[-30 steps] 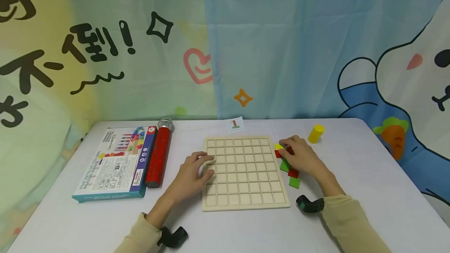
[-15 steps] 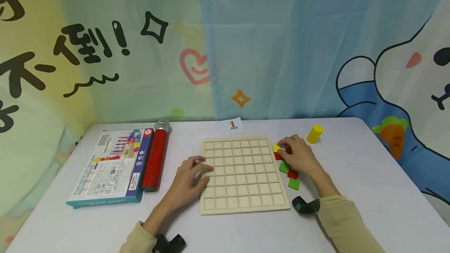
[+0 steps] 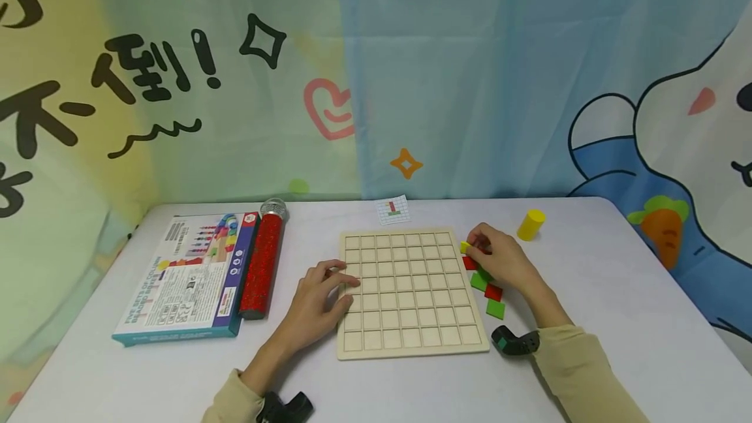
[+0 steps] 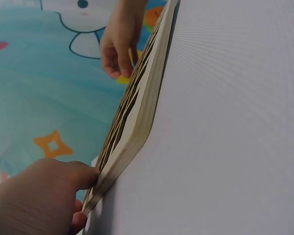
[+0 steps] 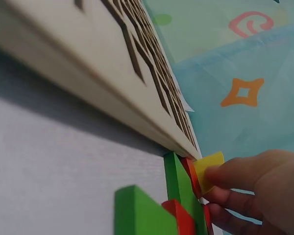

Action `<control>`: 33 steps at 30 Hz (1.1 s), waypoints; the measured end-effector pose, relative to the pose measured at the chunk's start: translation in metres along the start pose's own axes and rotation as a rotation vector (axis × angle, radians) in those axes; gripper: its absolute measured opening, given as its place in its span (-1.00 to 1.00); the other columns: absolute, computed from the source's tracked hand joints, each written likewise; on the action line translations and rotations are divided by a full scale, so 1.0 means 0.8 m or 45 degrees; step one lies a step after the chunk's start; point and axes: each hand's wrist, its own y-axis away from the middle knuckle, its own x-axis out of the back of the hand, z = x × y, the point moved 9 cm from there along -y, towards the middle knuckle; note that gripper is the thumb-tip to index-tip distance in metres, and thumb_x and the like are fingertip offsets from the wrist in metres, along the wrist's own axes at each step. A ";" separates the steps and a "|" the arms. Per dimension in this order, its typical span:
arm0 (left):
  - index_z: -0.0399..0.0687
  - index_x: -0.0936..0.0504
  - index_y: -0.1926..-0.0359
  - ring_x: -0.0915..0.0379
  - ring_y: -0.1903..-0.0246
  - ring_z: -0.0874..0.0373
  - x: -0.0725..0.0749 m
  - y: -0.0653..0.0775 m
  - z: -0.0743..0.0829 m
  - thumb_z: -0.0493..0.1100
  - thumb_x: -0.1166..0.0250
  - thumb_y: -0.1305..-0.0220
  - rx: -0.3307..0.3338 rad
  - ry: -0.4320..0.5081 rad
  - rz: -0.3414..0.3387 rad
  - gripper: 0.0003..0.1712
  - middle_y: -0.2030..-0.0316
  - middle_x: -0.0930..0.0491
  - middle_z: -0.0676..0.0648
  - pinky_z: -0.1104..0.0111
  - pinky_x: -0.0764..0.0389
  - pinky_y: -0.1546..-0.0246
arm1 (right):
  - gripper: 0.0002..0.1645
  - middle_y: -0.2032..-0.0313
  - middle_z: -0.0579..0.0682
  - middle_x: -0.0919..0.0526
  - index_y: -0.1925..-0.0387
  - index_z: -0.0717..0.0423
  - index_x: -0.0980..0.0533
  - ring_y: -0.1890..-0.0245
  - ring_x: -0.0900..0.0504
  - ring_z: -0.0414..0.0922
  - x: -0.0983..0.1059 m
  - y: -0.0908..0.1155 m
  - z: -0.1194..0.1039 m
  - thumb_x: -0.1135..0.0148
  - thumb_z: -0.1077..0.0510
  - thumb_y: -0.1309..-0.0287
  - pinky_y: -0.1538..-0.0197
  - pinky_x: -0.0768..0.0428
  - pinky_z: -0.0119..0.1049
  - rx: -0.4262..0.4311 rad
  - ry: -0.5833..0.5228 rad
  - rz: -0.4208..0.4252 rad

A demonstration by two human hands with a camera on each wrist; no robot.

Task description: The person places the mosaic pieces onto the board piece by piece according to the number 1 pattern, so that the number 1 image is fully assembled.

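At the right side of the wooden grid board (image 3: 411,292), my right hand (image 3: 499,255) pinches a small yellow square tile (image 5: 206,169) between thumb and finger. Beneath and beside that hand lie red tiles (image 3: 493,292) and green tiles (image 3: 495,309), in a loose line along the board's edge; the hand covers part of them. My left hand (image 3: 317,302) rests at the board's left edge, fingers relaxed, with the index finger over the outer cells and the thumb at the rim. In the left wrist view, a thumb (image 4: 83,175) touches the board's edge.
A printed box (image 3: 182,273) and a red microphone (image 3: 264,266) lie to the left. Behind the board is a small grid card (image 3: 392,210) with a red and green figure. A yellow cylinder (image 3: 531,224) stands at the back right. A printed curtain (image 3: 446,83) hangs behind the table.
My right hand has drawn the yellow tile up slightly from the red tile beside it. The left hand has slid a little down the board's left edge.
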 end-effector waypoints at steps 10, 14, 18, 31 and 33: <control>0.23 -0.62 0.09 -0.30 -0.07 0.11 -0.001 -0.001 -0.001 -0.16 -0.29 -0.17 -0.006 -0.016 0.004 -0.73 -0.18 -0.40 -0.03 0.17 -0.24 0.04 | -0.83 0.27 0.06 -0.59 0.13 0.14 -0.47 0.20 -0.49 -0.02 -0.001 -0.004 -0.005 -0.09 0.19 -0.27 0.04 -0.44 -0.12 0.039 -0.116 -0.012; 0.21 -0.62 0.08 -0.31 -0.07 0.11 -0.001 -0.001 -0.001 -0.16 -0.29 -0.17 -0.008 -0.017 0.001 -0.72 -0.19 -0.40 -0.04 0.17 -0.24 0.04 | -0.81 0.20 0.07 -0.60 0.10 0.12 -0.48 0.12 -0.50 0.02 -0.003 -0.006 -0.013 -0.08 0.18 -0.28 -0.01 -0.45 -0.08 0.055 -0.135 -0.036; 0.21 -0.63 0.08 -0.31 -0.06 0.10 -0.002 -0.001 -0.001 -0.17 -0.29 -0.17 -0.006 -0.020 0.004 -0.72 -0.18 -0.40 -0.04 0.17 -0.25 0.04 | -0.79 0.11 0.09 -0.60 0.07 0.11 -0.48 0.10 -0.55 0.03 -0.005 -0.008 -0.023 -0.08 0.17 -0.29 -0.01 -0.50 -0.07 0.087 -0.144 -0.054; 0.23 -0.62 0.08 -0.30 -0.05 0.13 -0.003 -0.001 -0.003 -0.15 -0.30 -0.17 0.008 -0.022 -0.002 -0.72 -0.18 -0.40 -0.02 0.20 -0.23 0.05 | -0.77 0.06 0.08 -0.59 0.04 0.14 -0.50 0.10 -0.56 0.00 -0.015 -0.014 -0.052 -0.07 0.21 -0.30 -0.02 -0.51 -0.06 0.195 -0.146 -0.085; 0.23 -0.62 0.08 -0.30 -0.05 0.13 -0.003 -0.001 -0.002 -0.15 -0.30 -0.17 0.003 -0.023 0.002 -0.72 -0.18 -0.40 -0.02 0.20 -0.23 0.05 | -0.78 0.06 0.07 -0.59 0.05 0.14 -0.51 0.10 -0.56 0.01 -0.017 -0.015 -0.056 -0.07 0.22 -0.30 -0.02 -0.51 -0.06 0.213 -0.157 -0.091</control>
